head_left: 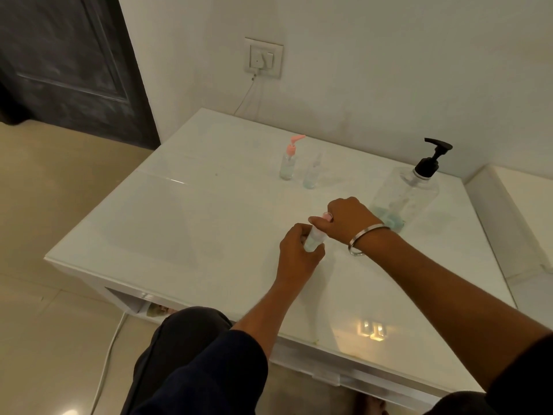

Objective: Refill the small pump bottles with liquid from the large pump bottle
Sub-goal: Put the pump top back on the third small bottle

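Nearest the camera, a dark-clad knee point(191, 333) pokes out below the front edge of the glossy white table point(185, 223), whose smooth top mirrors a warm patch of light. Above the middle of that top, the left hand point(297, 253) wraps its curled fingers round the body of a small clear bottle point(314, 239), a slim cylinder with pale blue-green liquid inside; the bottle sticks up and slightly right out of the fist. The right hand point(344, 218) sits directly on the bottle's upper end, fingers and thumb pinching its pink pump top point(326, 217), most of which is hidden by the fingers. A plain metal bangle point(365, 238) rings the right wrist.

Just behind the right hand stands the large pump bottle point(404, 196), a transparent plastic body with squared shoulders, a black pump head and only a shallow layer of blue-green liquid at its base. Farther back and to the left, two more small bottles stand upright side by side: one with a pink pump point(288, 163), and one all clear point(312, 172), blurred and hard to read.

On the white wall behind is a switch plate point(263, 58) with a thin cord hanging from it, beside a dark door point(74, 64)
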